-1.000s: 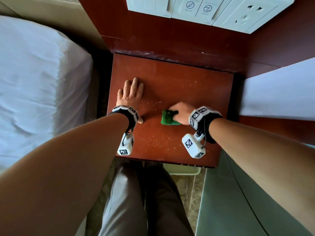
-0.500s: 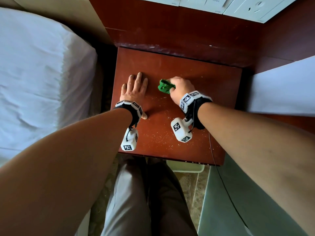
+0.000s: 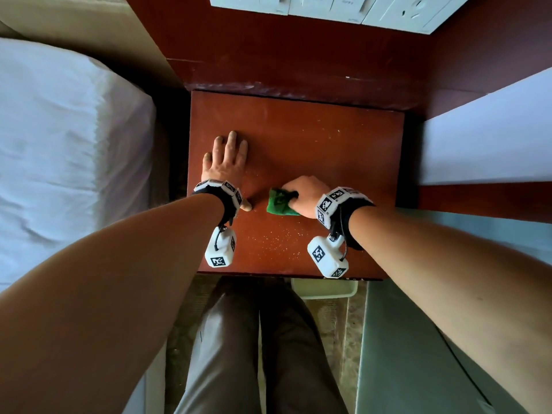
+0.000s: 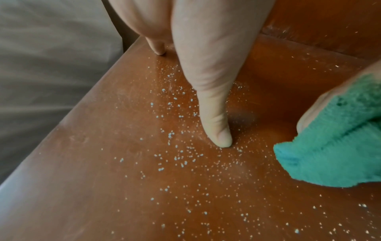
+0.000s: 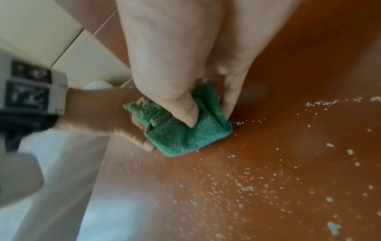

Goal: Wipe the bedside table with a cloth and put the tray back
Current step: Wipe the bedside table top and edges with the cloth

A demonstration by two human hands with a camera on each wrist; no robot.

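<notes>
The reddish-brown bedside table (image 3: 322,144) fills the middle of the head view, its top dusted with pale crumbs (image 3: 274,239). My left hand (image 3: 224,162) lies flat on the left part of the top, fingers straight; its thumb (image 4: 216,127) touches the wood among the crumbs. My right hand (image 3: 301,194) grips a bunched green cloth (image 3: 279,201) and presses it onto the table just right of the left thumb. The cloth (image 5: 185,133) is pinched between thumb and fingers; its folded end (image 4: 334,150) shows beside the left thumb. A pale tray edge (image 3: 324,289) shows below the table's front edge.
A white bed (image 3: 59,150) lies left of the table and white bedding (image 3: 490,135) to the right. A dark wooden panel (image 3: 298,49) with white switches and sockets (image 3: 328,7) rises behind. My legs (image 3: 254,354) are in front; a pale green surface (image 3: 418,339) is at lower right.
My right hand has dragged the cloth from the table's middle back toward the front, close to the left thumb. The left hand has stayed flat in place.
</notes>
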